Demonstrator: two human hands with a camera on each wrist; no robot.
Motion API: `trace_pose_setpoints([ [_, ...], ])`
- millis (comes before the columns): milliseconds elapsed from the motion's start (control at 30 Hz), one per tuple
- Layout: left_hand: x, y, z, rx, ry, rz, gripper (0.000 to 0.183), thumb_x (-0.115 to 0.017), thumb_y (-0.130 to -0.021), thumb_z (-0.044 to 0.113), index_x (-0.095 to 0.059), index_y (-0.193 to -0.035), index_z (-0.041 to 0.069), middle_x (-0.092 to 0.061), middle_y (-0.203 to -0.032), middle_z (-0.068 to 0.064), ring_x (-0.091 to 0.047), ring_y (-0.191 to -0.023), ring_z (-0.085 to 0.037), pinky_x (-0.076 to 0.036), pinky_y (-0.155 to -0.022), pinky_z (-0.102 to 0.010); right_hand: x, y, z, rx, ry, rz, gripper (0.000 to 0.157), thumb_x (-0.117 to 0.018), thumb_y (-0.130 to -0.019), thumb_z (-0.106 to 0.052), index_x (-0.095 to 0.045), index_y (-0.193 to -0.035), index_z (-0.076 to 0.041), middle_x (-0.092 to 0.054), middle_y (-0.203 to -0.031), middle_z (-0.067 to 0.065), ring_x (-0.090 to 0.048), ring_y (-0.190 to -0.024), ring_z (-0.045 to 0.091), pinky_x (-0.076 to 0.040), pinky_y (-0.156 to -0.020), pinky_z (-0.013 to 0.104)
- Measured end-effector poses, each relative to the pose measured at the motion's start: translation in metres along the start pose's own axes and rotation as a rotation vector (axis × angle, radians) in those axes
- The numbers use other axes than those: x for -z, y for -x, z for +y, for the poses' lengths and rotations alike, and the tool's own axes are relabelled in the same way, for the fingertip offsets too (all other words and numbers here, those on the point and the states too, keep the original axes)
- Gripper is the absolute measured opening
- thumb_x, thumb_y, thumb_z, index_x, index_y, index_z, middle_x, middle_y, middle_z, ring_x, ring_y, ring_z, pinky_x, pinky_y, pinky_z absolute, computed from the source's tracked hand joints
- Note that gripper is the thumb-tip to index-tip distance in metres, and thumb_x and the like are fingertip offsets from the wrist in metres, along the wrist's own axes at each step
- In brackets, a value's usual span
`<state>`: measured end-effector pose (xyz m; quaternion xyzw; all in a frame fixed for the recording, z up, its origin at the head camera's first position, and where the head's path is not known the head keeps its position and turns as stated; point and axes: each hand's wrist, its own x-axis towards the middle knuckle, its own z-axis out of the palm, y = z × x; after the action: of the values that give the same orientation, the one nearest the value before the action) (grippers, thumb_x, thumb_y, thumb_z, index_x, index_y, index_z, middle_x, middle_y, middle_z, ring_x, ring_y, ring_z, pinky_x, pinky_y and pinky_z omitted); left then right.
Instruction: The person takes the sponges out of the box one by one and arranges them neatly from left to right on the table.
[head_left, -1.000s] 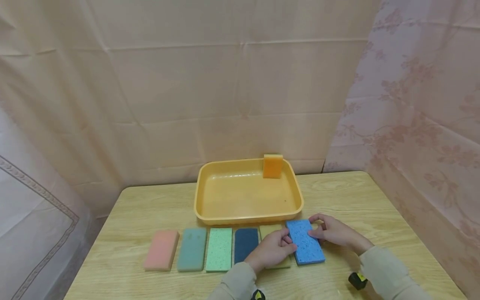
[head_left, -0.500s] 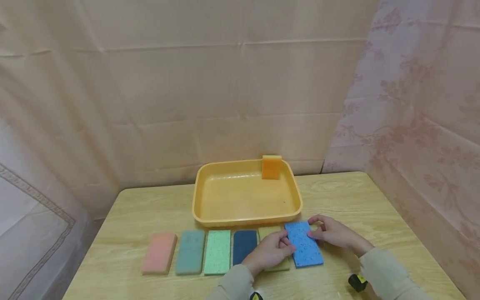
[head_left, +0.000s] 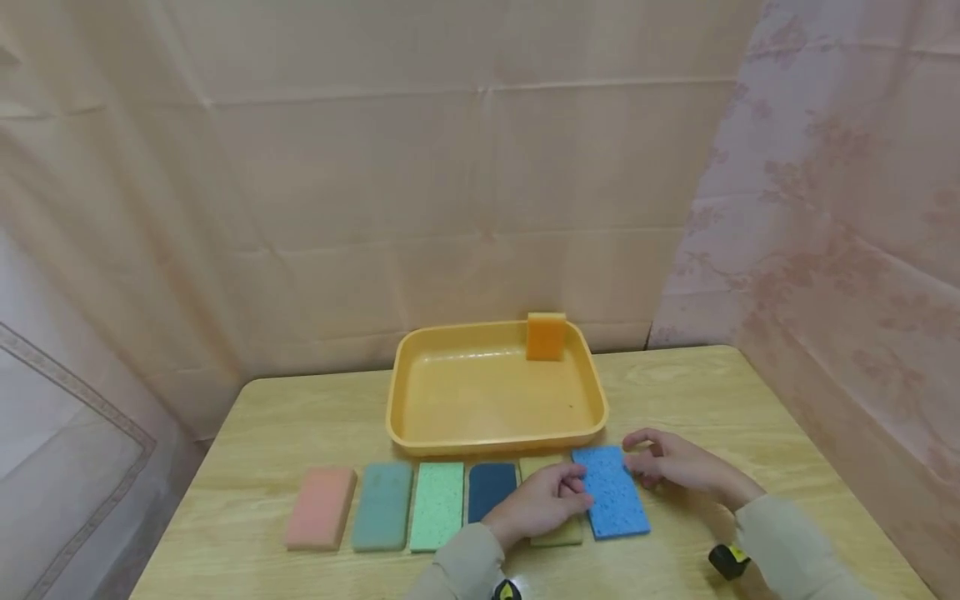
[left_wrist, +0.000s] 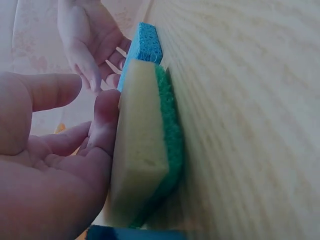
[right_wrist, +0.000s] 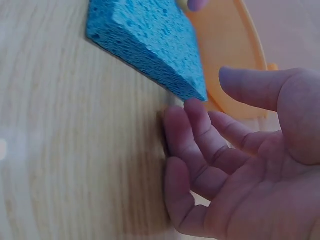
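Observation:
A blue speckled sponge (head_left: pixel 612 493) lies flat at the right end of a row of sponges. Just off its right edge is my right hand (head_left: pixel 682 464), thumb and fingers loosely bent around nothing; in the right wrist view the fingertips (right_wrist: pixel 196 112) are right by the sponge's corner. My left hand (head_left: pixel 542 504) is over the yellow sponge (left_wrist: pixel 137 135), which has a green scouring layer underneath. Its fingers hang relaxed and hold nothing. One fingertip is against the yellow sponge's top, and in the head view the fingers reach the blue sponge's left edge.
Left of the hands lie a dark blue sponge (head_left: pixel 491 492), a light green speckled one (head_left: pixel 437 507), a grey-green one (head_left: pixel 383 507) and a pink one (head_left: pixel 321 508). Behind the row stands a yellow tray (head_left: pixel 480 442), an orange sponge (head_left: pixel 546 337) hung over its back rim. Curtains enclose the table.
My right hand has let go of the blue sponge's right edge and drawn slightly right, its fingers loosening. My left hand has stayed nearly in place over the yellow sponge.

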<state>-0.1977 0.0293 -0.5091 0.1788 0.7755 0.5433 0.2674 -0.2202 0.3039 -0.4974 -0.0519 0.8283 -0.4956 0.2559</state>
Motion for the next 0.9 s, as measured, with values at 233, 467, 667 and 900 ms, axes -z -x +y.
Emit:
trace_pose_setpoints([
  [233,0.003,-0.001,0.004,-0.022,-0.025,-0.015,0.037,-0.069,-0.098,0.022,-0.064,-0.131,0.006,-0.063,-0.096,0.01,-0.06,-0.076,-0.007,-0.05,-0.067,-0.022,0.006,-0.003,-0.006,0.021,-0.021,0.038,0.052,-0.06,-0.104,-0.027,-0.043,-0.139,0.008,-0.061,-0.093,0.014,-0.058,-0.08,0.026,-0.052,-0.068,0.037],
  [467,0.019,-0.001,0.016,-0.092,-0.066,-0.078,0.03,-0.064,-0.101,0.022,-0.067,-0.127,0.007,-0.063,-0.098,0.009,-0.063,-0.077,-0.013,-0.05,-0.065,-0.023,0.014,-0.013,-0.027,0.064,-0.04,0.101,0.056,-0.06,-0.104,-0.025,-0.038,-0.145,0.008,-0.059,-0.108,0.021,-0.063,-0.092,0.031,-0.057,-0.079,0.044],
  [667,0.035,-0.007,0.033,-0.152,-0.097,-0.053,0.027,-0.064,-0.101,0.02,-0.067,-0.124,0.006,-0.063,-0.101,0.008,-0.059,-0.078,-0.007,-0.051,-0.067,-0.023,0.022,-0.026,-0.048,0.152,-0.087,0.125,0.068,-0.064,-0.102,-0.031,-0.032,-0.15,0.007,-0.05,-0.132,0.031,-0.059,-0.117,0.041,-0.056,-0.092,0.045],
  [900,0.045,-0.018,0.051,-0.173,-0.072,0.029,0.029,-0.067,-0.1,0.023,-0.065,-0.124,0.006,-0.064,-0.102,0.006,-0.065,-0.085,-0.02,-0.052,-0.069,-0.023,0.027,-0.047,-0.065,0.207,-0.132,0.154,0.066,-0.061,-0.104,-0.021,-0.028,-0.152,0.008,-0.045,-0.142,0.034,-0.054,-0.127,0.043,-0.052,-0.098,0.044],
])
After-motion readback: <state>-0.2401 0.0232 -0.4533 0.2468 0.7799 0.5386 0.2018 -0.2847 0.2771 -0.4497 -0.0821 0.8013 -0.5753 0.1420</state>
